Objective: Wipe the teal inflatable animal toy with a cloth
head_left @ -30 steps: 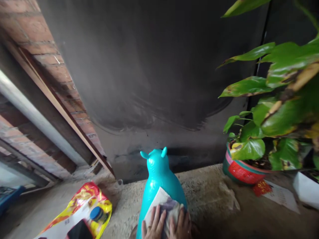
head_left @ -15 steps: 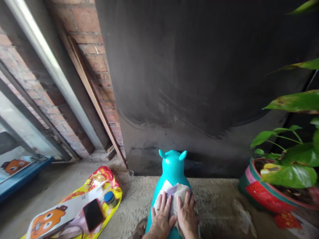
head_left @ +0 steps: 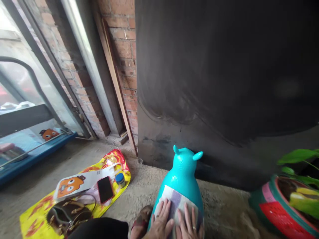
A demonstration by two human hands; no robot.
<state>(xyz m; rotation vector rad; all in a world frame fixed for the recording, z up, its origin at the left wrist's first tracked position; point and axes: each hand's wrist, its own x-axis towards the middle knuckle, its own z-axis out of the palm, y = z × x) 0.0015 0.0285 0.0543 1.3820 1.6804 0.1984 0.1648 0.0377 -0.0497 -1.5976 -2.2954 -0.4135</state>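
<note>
both hands lie flat, fingers spread, pressing a pale checked cloth (head_left: 177, 203) onto the back of a turquoise inflatable animal toy (head_left: 182, 181) that stands on the rough concrete floor (head_left: 147, 186). the left hand (head_left: 160, 221) covers the cloth's left part, and the right hand (head_left: 188, 223) sits just beside it, the two nearly touching; neither closes around anything, they only bear down on the cloth. the toy's long axis runs straight away from the person, its eared head pointing at the dark wall panel (head_left: 224, 83), so its uncovered neck and head lie directly ahead of both hands, about equally near to each. to the left on the floor lies a yellow printed bag (head_left: 37, 215) carrying a phone (head_left: 105, 189) and a small blue-capped jar (head_left: 120, 179). at the right edge stands a red and green plant pot (head_left: 274, 212).
</note>
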